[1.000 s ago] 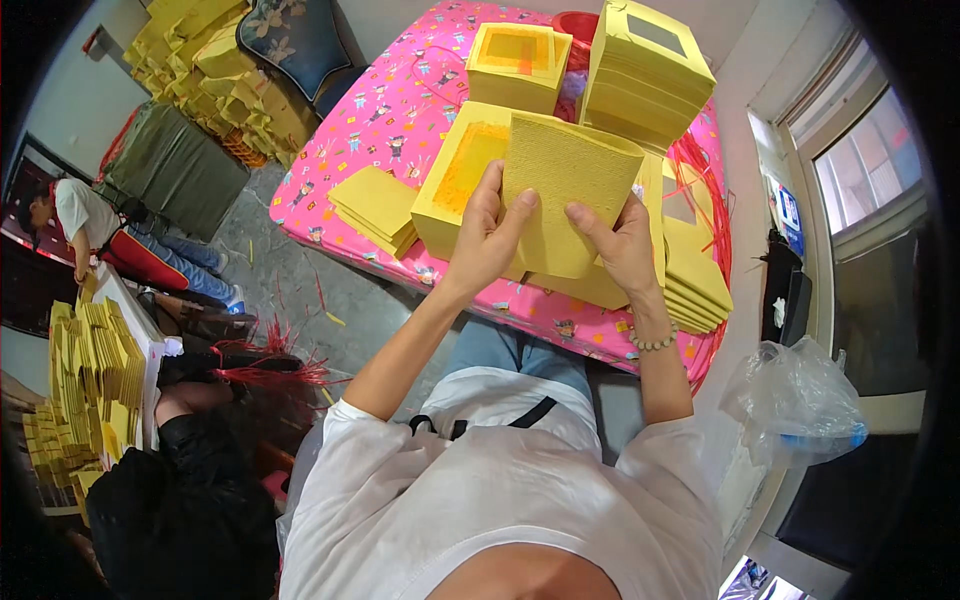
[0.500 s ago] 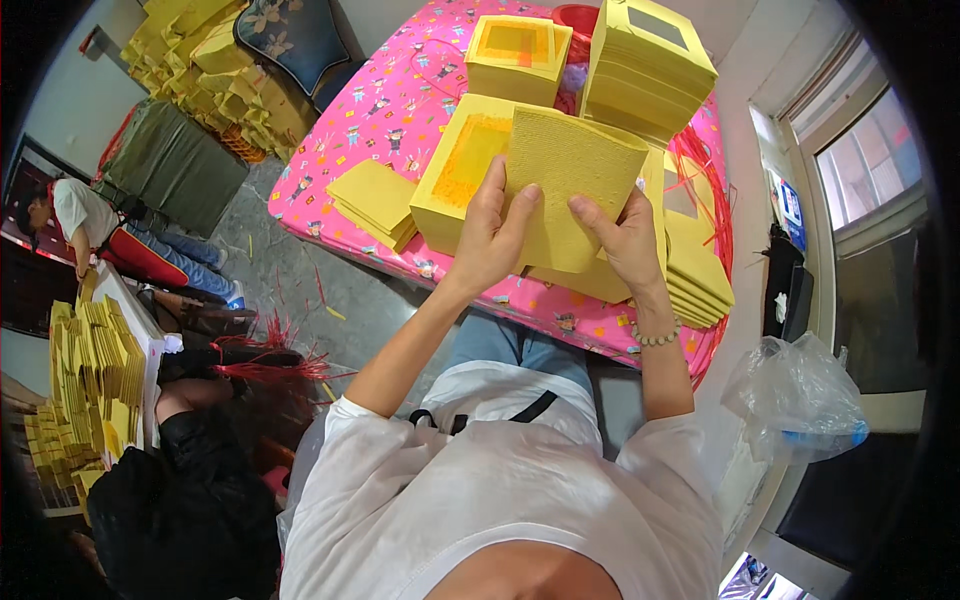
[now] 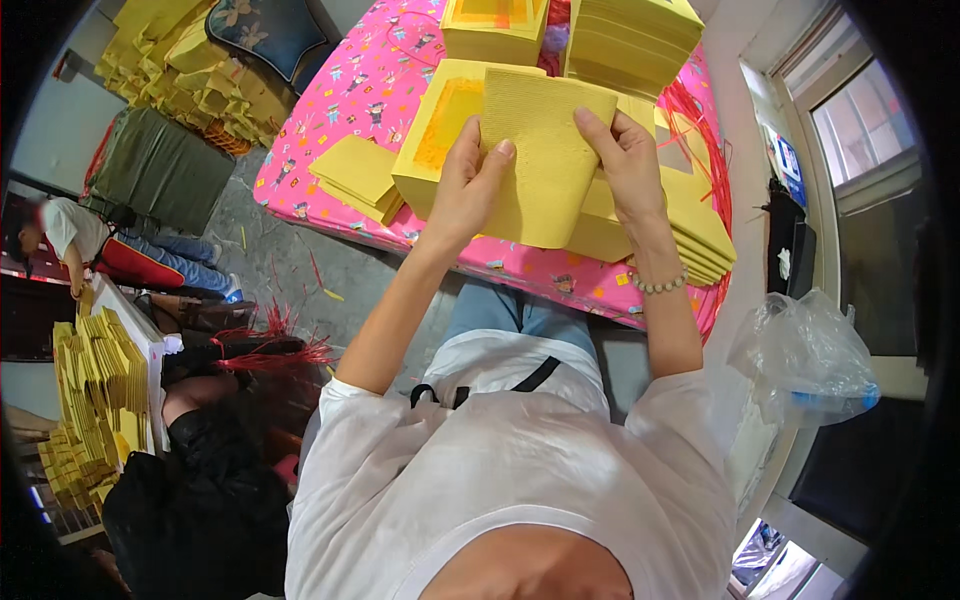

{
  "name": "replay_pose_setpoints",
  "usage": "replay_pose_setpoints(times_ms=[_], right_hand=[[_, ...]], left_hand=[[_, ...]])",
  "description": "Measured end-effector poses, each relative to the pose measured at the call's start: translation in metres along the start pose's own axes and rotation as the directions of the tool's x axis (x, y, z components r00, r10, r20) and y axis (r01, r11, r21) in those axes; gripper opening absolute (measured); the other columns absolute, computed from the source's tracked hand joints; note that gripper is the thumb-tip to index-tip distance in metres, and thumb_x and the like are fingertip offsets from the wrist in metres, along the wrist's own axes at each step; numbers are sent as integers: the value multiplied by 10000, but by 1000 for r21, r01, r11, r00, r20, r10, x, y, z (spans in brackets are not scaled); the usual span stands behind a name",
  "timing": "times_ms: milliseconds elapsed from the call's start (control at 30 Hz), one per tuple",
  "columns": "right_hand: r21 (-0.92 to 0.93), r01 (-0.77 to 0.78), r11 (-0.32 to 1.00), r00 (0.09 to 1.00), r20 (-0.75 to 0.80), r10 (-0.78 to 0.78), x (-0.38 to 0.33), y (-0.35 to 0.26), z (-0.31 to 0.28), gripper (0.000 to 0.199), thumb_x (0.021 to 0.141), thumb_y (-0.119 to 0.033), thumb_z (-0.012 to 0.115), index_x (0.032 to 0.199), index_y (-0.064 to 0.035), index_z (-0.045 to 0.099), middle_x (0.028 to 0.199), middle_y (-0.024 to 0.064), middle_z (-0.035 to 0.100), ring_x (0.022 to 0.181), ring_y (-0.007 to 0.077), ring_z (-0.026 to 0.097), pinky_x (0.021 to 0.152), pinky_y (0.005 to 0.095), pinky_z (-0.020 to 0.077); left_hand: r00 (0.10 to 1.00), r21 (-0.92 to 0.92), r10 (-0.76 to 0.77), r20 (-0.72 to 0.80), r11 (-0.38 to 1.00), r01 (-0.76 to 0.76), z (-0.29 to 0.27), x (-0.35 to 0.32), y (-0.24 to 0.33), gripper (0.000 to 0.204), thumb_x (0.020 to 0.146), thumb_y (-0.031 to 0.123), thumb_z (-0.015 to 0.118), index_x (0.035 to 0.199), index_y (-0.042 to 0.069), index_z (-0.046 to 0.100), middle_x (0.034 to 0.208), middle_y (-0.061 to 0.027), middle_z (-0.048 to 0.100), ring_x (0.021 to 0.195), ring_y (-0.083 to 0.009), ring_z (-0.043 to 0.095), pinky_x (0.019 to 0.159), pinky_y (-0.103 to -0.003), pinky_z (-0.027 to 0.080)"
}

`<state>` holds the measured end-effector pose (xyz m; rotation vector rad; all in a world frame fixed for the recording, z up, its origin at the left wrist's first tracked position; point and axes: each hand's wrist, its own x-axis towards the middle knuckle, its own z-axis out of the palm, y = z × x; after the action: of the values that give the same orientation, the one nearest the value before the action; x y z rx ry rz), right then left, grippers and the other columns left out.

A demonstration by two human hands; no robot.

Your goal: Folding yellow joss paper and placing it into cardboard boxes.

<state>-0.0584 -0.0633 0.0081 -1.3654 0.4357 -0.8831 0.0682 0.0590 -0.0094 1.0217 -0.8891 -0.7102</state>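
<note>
The left hand (image 3: 472,182) pinched the left edge of a curved piece of yellow paper (image 3: 545,165), its thumb on the near face, while the right hand (image 3: 628,165) pinched the upper right edge. The paper was held up above the near side of a pink patterned bed (image 3: 340,110), in front of a thick yellow block (image 3: 418,192), with thin yellow sheets (image 3: 352,178) lying to the left.

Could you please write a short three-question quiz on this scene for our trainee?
1. True or false: the left hand and the right hand both hold the same piece of yellow paper.
2. Multiple choice: on which wrist is the beaded bracelet? A) left B) right C) both
3. Fill in: the main colour of the patterned bed is ____.

Key: 1 true; 2 B; 3 pink.
</note>
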Motion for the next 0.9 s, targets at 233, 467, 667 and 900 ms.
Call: replay_pose_setpoints(times_ms=[233, 467, 667, 900], right_hand=[[-124, -66, 990, 997, 36, 71, -4, -1, -3, 299, 879, -239, 653, 1037, 16, 653, 916, 48, 678, 763, 65, 597, 674, 205, 477], [-212, -76, 974, 994, 58, 90, -9, -4, -3, 299, 882, -267, 647, 966, 20, 668, 818, 31, 670, 716, 63, 609, 635, 226, 517], [-86, -92, 992, 996, -3, 92, -5, -3, -13, 293, 883, -270, 644, 972, 8, 670, 825, 40, 675, 713, 70, 618, 639, 242, 538], [-353, -212, 911, 948, 153, 280, -21, -4, -16, 308, 865, -289, 665, 946, 8, 684, 826, 43, 679, 703, 81, 621, 619, 227, 529]], left_hand=[[998, 19, -54, -37, 998, 54, -3, -4, 4, 258, 950, 68, 453, 1200, 4, 444, 1104, -65, 570, 1000, -95, 532, 864, -254, 427], [997, 57, -76, -7, 995, 77, -7, -3, 5, 282, 947, 76, 462, 1219, 1, 442, 1117, -65, 572, 1015, -101, 532, 884, -259, 416], [990, 103, -133, 49, 986, 128, -9, -7, 4, 293, 944, 75, 463, 1225, -2, 441, 1116, -57, 574, 1008, -96, 528, 886, -256, 414], [995, 63, -99, 7, 993, 98, -9, -5, 4, 281, 941, 67, 469, 1211, -9, 449, 1109, -61, 577, 1007, -96, 530, 881, -253, 416]])
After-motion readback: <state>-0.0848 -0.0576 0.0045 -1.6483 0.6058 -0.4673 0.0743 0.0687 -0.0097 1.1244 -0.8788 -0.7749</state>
